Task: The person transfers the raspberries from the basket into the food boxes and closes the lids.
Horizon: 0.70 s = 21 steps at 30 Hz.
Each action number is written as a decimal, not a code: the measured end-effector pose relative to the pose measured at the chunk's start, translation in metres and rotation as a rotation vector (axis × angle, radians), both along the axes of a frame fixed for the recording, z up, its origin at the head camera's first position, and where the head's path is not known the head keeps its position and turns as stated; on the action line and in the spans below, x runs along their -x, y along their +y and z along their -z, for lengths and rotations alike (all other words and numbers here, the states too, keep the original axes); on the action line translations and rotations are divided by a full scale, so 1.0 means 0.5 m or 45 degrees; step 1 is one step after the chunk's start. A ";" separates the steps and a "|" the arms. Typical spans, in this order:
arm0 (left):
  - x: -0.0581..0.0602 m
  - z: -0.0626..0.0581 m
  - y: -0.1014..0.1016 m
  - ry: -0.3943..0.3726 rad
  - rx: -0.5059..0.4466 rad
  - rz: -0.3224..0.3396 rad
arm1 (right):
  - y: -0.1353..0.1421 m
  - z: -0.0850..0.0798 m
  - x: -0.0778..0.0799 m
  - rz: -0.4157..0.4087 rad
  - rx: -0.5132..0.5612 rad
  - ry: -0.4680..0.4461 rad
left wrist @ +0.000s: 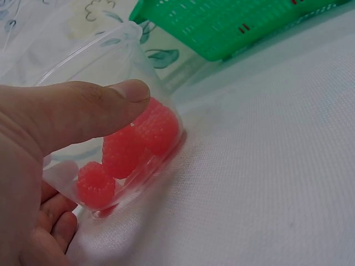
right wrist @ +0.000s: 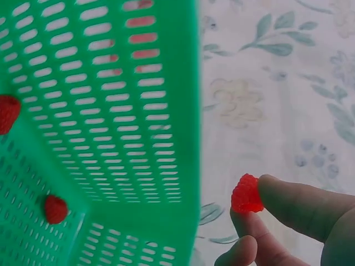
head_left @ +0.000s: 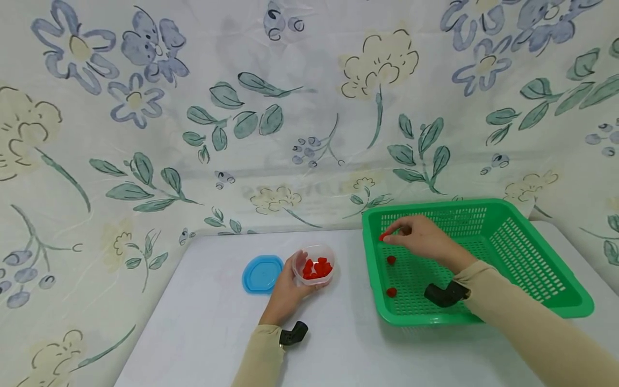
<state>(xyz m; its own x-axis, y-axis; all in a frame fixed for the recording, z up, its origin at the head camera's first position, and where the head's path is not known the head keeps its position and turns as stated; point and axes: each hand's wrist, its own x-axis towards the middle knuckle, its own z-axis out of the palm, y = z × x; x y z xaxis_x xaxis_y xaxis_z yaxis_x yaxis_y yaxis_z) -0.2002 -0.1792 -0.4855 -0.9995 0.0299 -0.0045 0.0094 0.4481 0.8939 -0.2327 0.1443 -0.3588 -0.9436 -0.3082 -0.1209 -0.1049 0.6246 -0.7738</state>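
Note:
My left hand (head_left: pixel 287 290) grips a clear plastic tub (head_left: pixel 318 251) that stands on the table, its thumb along the tub's near side. Several red raspberries (left wrist: pixel 123 151) lie inside the tub. Between thumb and fingertips, my right hand (head_left: pixel 425 241) pinches one raspberry (right wrist: pixel 247 194) above the left side of the green basket (head_left: pixel 524 236). Two more raspberries sit in the basket, a far raspberry (head_left: pixel 391 260) and a near raspberry (head_left: pixel 391 292), both near its left wall.
A blue lid (head_left: pixel 262 274) lies on the white table (head_left: pixel 203 317), left of the tub. Behind the table hangs a flower-print cloth (head_left: pixel 309 118). The basket has raised slotted walls and fills the table's right side.

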 end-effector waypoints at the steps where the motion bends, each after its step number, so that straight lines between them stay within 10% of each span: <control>1: 0.000 0.000 0.000 0.001 -0.001 0.000 | -0.001 -0.002 -0.002 0.000 0.007 0.007; 21: 0.002 0.001 0.002 0.009 -0.002 -0.006 | -0.047 -0.028 -0.055 -0.006 0.134 0.139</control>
